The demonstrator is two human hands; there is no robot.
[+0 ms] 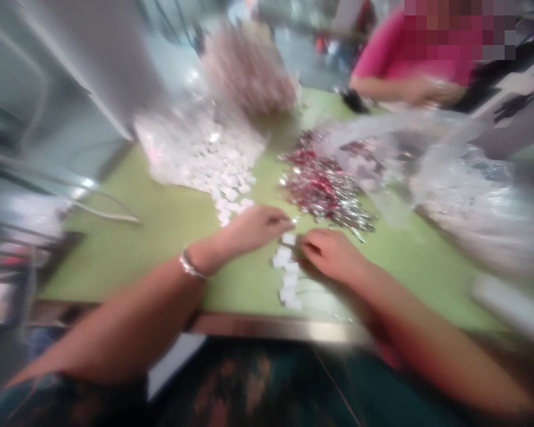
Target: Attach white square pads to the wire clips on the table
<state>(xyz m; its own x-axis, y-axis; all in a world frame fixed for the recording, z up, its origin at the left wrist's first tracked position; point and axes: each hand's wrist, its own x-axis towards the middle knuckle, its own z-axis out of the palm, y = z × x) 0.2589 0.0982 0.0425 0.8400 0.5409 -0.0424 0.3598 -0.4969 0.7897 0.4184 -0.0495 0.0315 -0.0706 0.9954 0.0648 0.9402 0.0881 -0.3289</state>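
Observation:
Both of my hands meet over the green table, above a short column of small white pieces [286, 276]. My left hand [264, 224], with a silvery bracelet at its wrist, has its fingers pinched together at the top of that column; a tiny pale thing shows at its fingertips, too blurred to name. Just to the right, my right hand [329, 249] is curled with thumb and fingers drawn together, and what they hold is hidden. Beyond them lies a pile of shiny red and silver strips [324, 184]. More white pieces [225, 169] spill from a clear plastic bag toward my left hand.
A bundle of pinkish items [249, 71] stands at the back of the green table [160, 249]. A large clear plastic bag [476, 201] fills the right side. Across the table sits a person in a pink top [391, 53]. A white cord end [115, 214] lies at left.

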